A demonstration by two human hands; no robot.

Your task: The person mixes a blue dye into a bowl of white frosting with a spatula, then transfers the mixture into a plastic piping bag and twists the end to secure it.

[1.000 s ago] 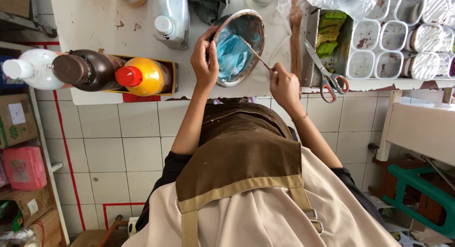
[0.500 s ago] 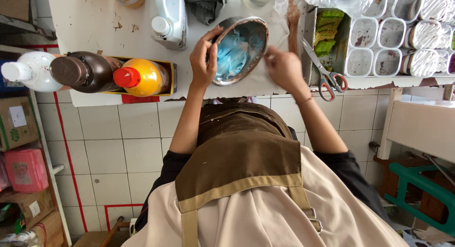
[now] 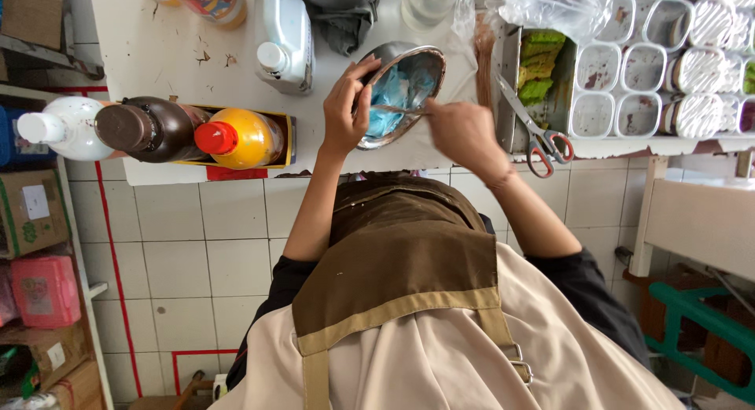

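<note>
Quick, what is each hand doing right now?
Left hand: closed on the rim of the metal bowl, tilting it.
Right hand: closed on a thin utensil reaching into the bowl.

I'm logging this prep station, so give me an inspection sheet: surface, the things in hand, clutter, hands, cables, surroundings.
Surface: white counter, a few specks on it.
Things in hand: tilted metal bowl with blue contents; thin utensil reaching into it.
Clutter: scissors, white jug, three bottles lying in a tray, small tubs, green slices.
Hands: left hand grips the bowl rim; right hand holds the utensil.
Cables: nothing seen.
Surroundings: tiled floor, cardboard boxes, green stool.
</note>
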